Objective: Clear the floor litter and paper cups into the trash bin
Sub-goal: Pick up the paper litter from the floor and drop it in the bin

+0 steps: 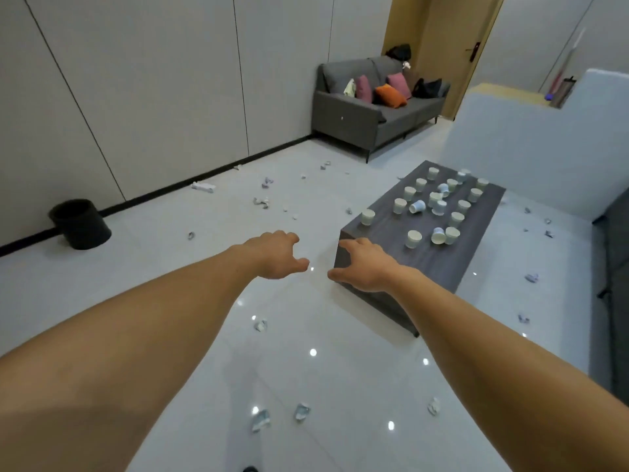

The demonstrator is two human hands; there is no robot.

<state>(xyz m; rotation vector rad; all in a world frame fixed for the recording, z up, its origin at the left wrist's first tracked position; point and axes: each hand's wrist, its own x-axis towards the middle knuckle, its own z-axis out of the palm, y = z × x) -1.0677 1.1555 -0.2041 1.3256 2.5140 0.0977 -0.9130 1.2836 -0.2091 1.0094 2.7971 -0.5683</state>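
Both hands are extended forward, apart and holding nothing. The left hand (pixel 275 255) hangs over the floor (pixel 323 386) with fingers loosely curled. The right hand (pixel 364 265), fingers relaxed, appears in front of the near corner of the table (pixel 429 267); contact with it cannot be determined.

The paper cups (pixel 413 239) are all on the dark grey table, most standing upside down and a few tipped on their sides.

The floor litter (pixel 261 202), torn pale scraps, is scattered across the glossy floor: a loose group towards the wall, several pieces close to the camera (pixel 301 411), and more to the right of the table (pixel 531 277).

The trash bin (pixel 80 223), black and round, stands against the left wall, well apart from both hands.

A grey sofa (pixel 347 120) with 4 cushions stands at the far wall.
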